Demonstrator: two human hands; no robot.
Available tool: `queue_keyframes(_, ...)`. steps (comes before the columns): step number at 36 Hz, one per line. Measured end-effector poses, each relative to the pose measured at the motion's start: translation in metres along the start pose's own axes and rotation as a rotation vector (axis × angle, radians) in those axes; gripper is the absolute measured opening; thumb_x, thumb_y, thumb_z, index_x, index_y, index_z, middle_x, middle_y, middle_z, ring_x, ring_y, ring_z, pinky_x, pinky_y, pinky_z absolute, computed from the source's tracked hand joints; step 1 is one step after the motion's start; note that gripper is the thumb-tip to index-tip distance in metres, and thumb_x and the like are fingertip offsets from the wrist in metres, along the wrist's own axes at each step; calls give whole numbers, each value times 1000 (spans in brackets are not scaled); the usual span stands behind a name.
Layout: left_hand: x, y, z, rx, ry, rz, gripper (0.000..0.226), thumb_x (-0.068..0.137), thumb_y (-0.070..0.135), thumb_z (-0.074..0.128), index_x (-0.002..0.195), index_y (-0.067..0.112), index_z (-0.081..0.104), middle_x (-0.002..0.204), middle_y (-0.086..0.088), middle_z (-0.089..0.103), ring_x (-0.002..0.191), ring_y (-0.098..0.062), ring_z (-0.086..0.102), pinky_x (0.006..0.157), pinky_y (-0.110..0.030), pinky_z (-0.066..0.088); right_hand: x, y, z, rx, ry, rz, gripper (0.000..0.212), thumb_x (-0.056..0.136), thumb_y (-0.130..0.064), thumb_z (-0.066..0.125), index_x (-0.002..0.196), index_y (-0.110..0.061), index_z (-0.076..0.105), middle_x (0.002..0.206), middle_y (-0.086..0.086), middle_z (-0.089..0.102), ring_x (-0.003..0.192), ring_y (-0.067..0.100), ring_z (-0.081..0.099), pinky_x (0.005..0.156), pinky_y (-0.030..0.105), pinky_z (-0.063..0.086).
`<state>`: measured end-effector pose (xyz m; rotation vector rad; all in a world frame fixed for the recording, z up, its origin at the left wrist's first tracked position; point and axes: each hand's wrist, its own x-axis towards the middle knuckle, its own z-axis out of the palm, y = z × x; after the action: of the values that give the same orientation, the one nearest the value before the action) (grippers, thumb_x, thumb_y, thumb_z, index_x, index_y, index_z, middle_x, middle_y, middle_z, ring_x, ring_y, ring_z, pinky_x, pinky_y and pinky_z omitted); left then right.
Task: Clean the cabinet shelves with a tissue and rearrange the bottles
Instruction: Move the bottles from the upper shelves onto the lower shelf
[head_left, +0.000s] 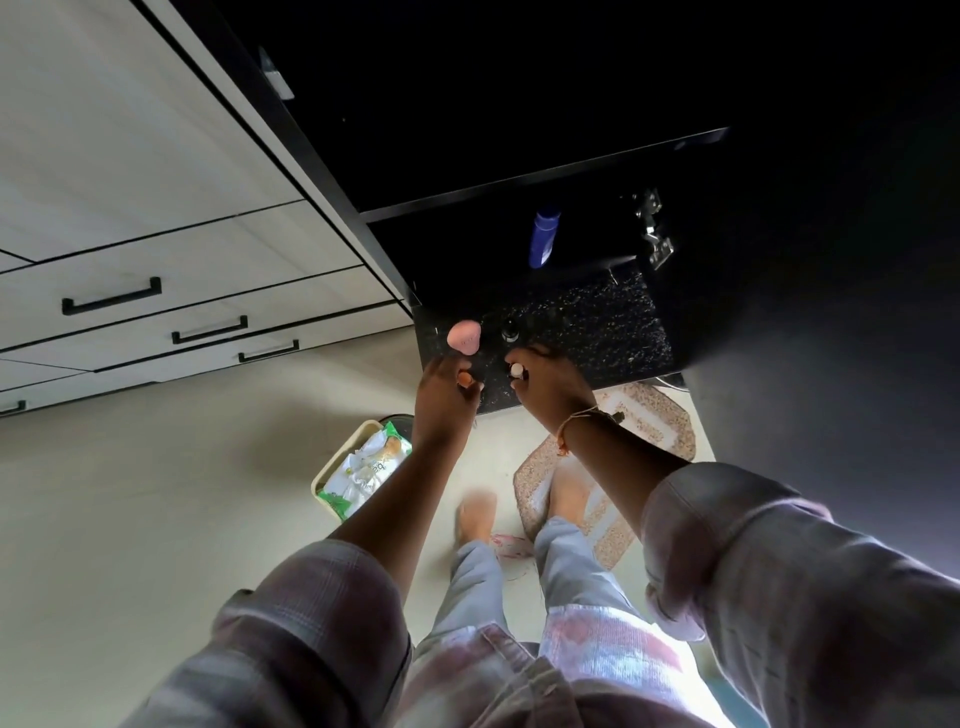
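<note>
Reaching to the front edge of the dark speckled shelf (597, 322), both hands are curled shut on small bottles: the left hand (444, 392) pinches one with an orange cap (464, 379), the right hand (545, 382) one with a white cap (517, 370). At 12 o'clock from the left hand, just beyond its fingertips, stands a pink-capped bottle (464, 336); a black-capped one (510, 330) lies likewise from the right. Farther in, at 1 o'clock, a blue bottle (544, 236) stands upright, nearer the right hand.
</note>
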<state>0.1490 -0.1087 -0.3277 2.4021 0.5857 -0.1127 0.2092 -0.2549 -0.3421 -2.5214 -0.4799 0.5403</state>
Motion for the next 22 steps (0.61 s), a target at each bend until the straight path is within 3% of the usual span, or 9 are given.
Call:
queue_keyframes(8, -2, 1, -2, -23, 10, 8, 31, 79, 10, 74, 107, 9, 63, 105, -11, 63, 93, -25, 61, 74, -21, 39, -4, 1, -1, 34, 3, -5, 48, 84, -26, 73, 129, -19, 55, 125, 7, 62, 109, 29, 62, 83, 39, 58)
queue_keyframes(12, -2, -4, -1, 11, 27, 42, 39, 75, 20, 78, 109, 9, 62, 110, -11, 62, 105, -29, 56, 84, -26, 41, -7, 0, -3, 80, 48, -22, 62, 79, -35, 78, 132, -15, 53, 129, 10, 59, 113, 30, 58, 87, 38, 55)
queue_keyframes(18, -5, 1, -12, -5, 152, 92, 45, 80, 36, 75, 111, 8, 61, 113, -10, 58, 107, -27, 49, 87, -34, 45, -6, 1, -24, 101, 236, -39, 46, 90, -49, 59, 117, -13, 53, 114, 13, 59, 103, 29, 57, 70, 35, 55)
queue_keyframes(22, 0, 4, -18, -40, 186, 58, 44, 82, 36, 74, 113, 9, 59, 114, -8, 58, 112, -22, 47, 91, -22, 36, 25, 4, -49, 118, 400, 53, 46, 92, -45, 57, 122, -11, 51, 121, 14, 53, 107, 27, 55, 74, 38, 59)
